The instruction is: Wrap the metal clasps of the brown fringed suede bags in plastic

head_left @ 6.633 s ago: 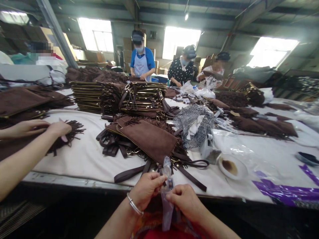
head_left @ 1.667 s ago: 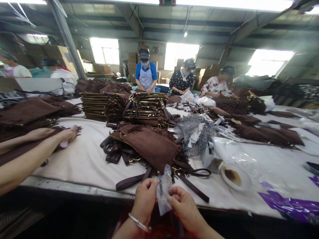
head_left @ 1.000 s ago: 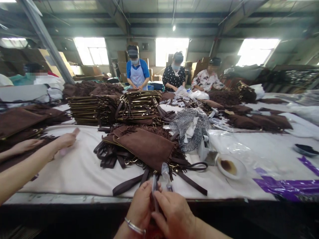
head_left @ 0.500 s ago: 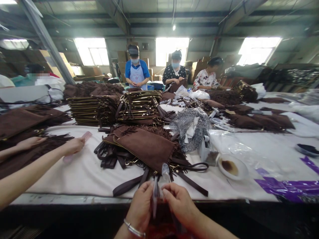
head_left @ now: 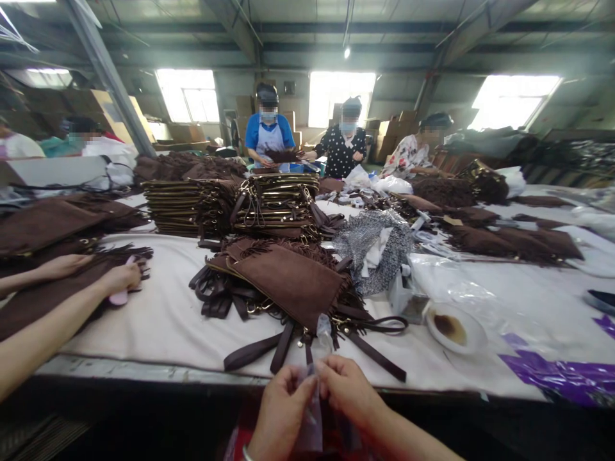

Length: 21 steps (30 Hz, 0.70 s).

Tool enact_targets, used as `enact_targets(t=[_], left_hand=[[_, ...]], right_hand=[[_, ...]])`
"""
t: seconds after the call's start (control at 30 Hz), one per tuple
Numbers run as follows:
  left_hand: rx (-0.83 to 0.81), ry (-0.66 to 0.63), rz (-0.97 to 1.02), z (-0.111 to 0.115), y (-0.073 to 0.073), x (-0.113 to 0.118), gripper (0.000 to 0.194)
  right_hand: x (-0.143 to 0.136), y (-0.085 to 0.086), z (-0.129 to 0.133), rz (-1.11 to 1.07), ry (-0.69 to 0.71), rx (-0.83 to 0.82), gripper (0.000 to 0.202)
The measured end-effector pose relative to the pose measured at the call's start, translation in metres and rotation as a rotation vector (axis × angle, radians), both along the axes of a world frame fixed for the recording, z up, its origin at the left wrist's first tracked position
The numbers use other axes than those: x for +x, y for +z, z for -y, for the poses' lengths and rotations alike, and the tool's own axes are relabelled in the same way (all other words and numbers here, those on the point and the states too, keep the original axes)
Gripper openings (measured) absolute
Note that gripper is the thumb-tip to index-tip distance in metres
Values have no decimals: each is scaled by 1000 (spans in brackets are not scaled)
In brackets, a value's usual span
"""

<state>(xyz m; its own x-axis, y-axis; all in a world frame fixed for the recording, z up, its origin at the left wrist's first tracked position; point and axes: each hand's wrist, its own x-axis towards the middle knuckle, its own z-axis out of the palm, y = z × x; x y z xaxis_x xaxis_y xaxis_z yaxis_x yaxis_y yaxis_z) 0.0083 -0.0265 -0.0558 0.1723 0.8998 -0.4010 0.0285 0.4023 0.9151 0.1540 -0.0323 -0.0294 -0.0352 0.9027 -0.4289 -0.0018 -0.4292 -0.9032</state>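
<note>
My left hand (head_left: 283, 410) pinches a clear plastic sleeve (head_left: 312, 422) below the table's front edge. Close beside it, my right hand (head_left: 348, 387) has its fingers pressed together on the same plastic near its top. Clear plastic (head_left: 324, 330) rises past my fingertips, over the strap end of a brown fringed bag (head_left: 293, 275). That bag lies on a pile with dark straps (head_left: 254, 352) and gold clasps, just beyond my hands. Whether the upper and lower plastic are one piece I cannot tell.
At left, a co-worker's hands hold a pink comb (head_left: 119, 298) on brown fringe. Stacked bags (head_left: 187, 208) stand behind the pile. To the right are speckled cloth (head_left: 372, 246), a metal box (head_left: 406, 294), a stained bowl (head_left: 456, 326) and purple plastic (head_left: 552, 374). People work across the table.
My hands have come closer together, and the plastic between them now spreads flatter. The co-worker's comb has moved left onto the fringe. Across the table, a brown fringed piece is now held between two people.
</note>
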Motion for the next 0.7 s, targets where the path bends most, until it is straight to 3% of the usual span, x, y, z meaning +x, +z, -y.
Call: enact_targets(t=[0.2,0.47,0.7], left_hand=[[68,-8,-145,5,8,-4,24],[144,17,-218,9,11,-10,20],[128,-16,-233,6,12,-12,16]], right_hand=[[-2,16,-24,4,-32,-167,31],[-16,24,-50,189,-102,-80,10],[-18,24,-50,177,-122,-112,11]])
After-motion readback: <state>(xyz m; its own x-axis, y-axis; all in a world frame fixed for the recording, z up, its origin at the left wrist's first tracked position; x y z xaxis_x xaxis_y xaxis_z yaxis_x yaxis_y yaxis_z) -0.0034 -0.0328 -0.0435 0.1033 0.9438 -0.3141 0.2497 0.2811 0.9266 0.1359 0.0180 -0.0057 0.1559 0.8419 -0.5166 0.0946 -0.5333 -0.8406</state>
